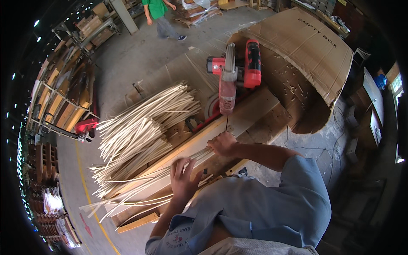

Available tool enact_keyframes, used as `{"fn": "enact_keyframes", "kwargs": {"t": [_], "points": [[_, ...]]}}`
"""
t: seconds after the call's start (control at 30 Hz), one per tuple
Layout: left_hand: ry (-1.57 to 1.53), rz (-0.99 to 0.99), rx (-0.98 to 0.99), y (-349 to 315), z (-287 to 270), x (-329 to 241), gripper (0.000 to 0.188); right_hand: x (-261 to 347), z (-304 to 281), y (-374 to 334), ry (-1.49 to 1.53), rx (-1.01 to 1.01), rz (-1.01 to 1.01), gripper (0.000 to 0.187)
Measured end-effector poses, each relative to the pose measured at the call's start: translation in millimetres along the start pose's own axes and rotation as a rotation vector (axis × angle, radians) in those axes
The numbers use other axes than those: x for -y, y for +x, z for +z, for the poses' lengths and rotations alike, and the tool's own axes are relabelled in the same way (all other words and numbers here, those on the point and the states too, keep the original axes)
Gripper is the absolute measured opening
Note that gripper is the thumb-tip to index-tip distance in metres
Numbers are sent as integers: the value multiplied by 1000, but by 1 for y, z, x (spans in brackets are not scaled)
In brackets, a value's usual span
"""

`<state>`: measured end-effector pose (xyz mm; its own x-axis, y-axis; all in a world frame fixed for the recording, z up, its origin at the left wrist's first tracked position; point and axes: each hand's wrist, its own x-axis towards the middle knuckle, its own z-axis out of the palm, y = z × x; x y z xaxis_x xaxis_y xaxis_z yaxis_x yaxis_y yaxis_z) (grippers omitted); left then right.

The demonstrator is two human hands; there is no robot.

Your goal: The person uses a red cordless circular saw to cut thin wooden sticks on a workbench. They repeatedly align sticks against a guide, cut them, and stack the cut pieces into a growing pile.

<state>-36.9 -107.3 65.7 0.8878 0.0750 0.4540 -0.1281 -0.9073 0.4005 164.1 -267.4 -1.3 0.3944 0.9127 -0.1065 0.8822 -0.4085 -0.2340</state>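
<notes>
My right hand (pixel 223 143) is closed around the ends of a small bunch of thin pale cane-like strips (pixel 151 175), just in front of a red cut-off saw (pixel 228 85). The strips run leftward from it along a light board. Over the same bunch, further left, lies my left hand (pixel 185 180), its fingers spread and slightly blurred. Beyond the wooden rail (pixel 170 156) is a large heap of similar pale strips (pixel 146 123), lying loosely side by side. The saw head stands above the board, close to my right hand.
A big open cardboard box (pixel 297 46) stands behind the saw, with small offcuts inside. At the far left, wooden pieces (pixel 70 95) are stacked on a cart beside a red pallet jack (pixel 86 126). A person in a green shirt (pixel 157 9) is at the back.
</notes>
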Motion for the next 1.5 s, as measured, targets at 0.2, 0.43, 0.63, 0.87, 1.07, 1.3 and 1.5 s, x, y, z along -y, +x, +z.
{"fn": "enact_keyframes", "kwargs": {"t": [0.2,0.43,0.63,0.87,1.07,1.3,1.5], "points": [[58,-295,589,10,25,45,50,-6,16,-10,-28,-355,-108,16],[-61,-315,738,-4,12,81,40,-39,27,-21,-102,-431,-27,18],[-63,-392,698,-11,20,75,32,-38,38,-12,-75,-285,5,30],[107,-373,624,0,45,88,29,-20,27,-23,14,-657,-71,55],[195,-305,649,20,60,96,29,-23,51,-48,78,-530,121,65],[249,-307,630,30,58,98,30,-31,64,-44,97,-449,205,85],[249,-319,658,24,53,111,36,-30,48,-35,163,-373,200,95]]}}
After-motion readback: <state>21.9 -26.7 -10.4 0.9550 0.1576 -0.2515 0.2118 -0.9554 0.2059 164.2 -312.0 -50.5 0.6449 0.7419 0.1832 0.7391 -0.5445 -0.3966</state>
